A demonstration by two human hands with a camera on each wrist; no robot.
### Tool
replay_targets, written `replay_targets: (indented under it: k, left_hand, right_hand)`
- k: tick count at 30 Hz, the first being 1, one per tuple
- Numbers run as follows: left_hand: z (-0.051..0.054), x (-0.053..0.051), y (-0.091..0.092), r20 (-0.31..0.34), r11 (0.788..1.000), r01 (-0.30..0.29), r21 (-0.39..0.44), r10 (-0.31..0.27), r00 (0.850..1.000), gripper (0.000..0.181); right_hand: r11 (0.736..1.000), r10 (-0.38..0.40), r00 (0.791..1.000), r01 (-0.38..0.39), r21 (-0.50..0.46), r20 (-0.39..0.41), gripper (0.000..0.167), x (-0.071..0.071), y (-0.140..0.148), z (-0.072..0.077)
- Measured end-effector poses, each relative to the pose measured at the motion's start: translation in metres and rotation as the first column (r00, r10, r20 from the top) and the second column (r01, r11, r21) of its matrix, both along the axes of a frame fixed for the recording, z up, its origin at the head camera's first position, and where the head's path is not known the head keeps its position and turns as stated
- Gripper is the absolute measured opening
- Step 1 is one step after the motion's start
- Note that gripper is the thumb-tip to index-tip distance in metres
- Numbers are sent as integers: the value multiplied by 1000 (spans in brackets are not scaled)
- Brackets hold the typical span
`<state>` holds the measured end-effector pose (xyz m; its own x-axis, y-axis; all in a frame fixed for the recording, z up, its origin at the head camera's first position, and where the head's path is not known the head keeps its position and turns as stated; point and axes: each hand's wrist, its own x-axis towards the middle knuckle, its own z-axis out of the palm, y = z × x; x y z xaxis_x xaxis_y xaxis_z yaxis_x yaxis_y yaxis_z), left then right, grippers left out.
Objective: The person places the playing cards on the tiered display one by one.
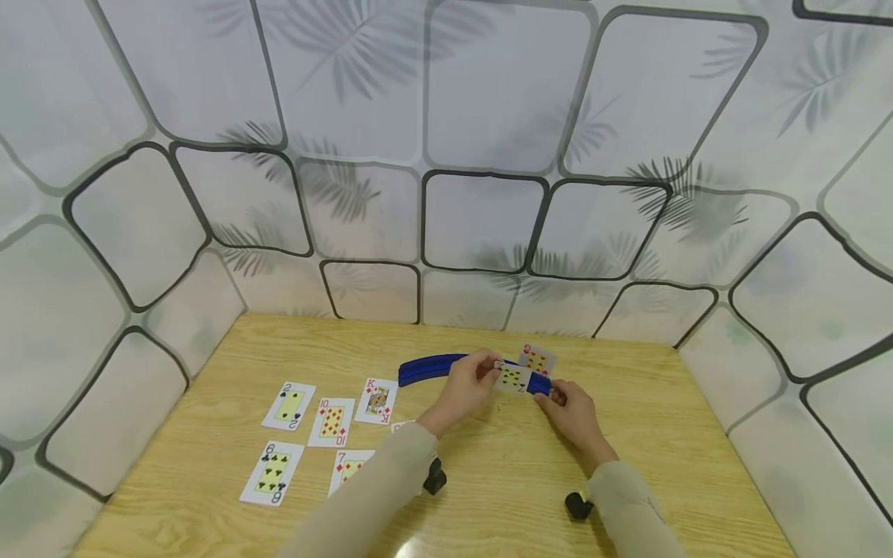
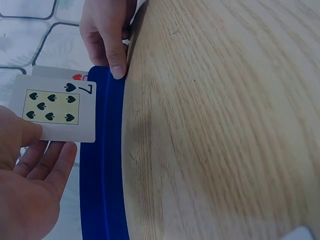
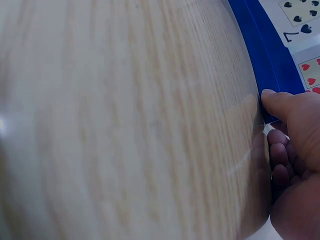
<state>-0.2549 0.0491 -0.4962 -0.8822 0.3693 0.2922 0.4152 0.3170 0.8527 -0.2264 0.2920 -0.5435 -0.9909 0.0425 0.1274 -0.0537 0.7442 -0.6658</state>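
A curved blue card holder (image 1: 427,369) lies near the back of the table. My left hand (image 1: 469,382) pinches a seven of spades (image 2: 52,107) by its edge, thumb on the printed side, at the holder's right part. Behind that seven, a card with red hearts (image 1: 539,356) stands up at the holder's right end, partly covered. My right hand (image 1: 574,415) grips this right end of the holder, its thumb (image 3: 277,102) on the blue surface and the other fingers curled below. Whether the seven's lower edge sits in the groove, I cannot tell.
Face up on the left lie a two (image 1: 289,405), a ten of diamonds (image 1: 331,422), a king of diamonds (image 1: 376,401), a six of clubs (image 1: 272,474) and a seven of diamonds (image 1: 347,467). Another card (image 1: 398,425) is mostly hidden by the left forearm. A patterned wall (image 1: 377,291) borders the table.
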Motion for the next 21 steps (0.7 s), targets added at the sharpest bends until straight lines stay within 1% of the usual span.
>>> replay_targets:
  k: [5,9,15,21]
  left_hand:
    - [-3,-4,6,14,1000,-4,-10,4,1000,15]
    - [-5,-5,10,17,1000,-8,-2,8,1000,16]
    - [-7,-6,17,7,1000,-20,14,20,1000,16]
    - [-12,-9,24,-2,999,-19,32,19,1000,16]
  right_hand:
    - [1000,1,1000,-1,2,5,22,0,0,1]
    - [1000,-5,1000,5,9,2,23,0,0,1]
    - [1000,-7,1000,7,6,-12,23,-1,0,0]
    - [1000,-17,1000,17,1,-19,23,-1,0,-2]
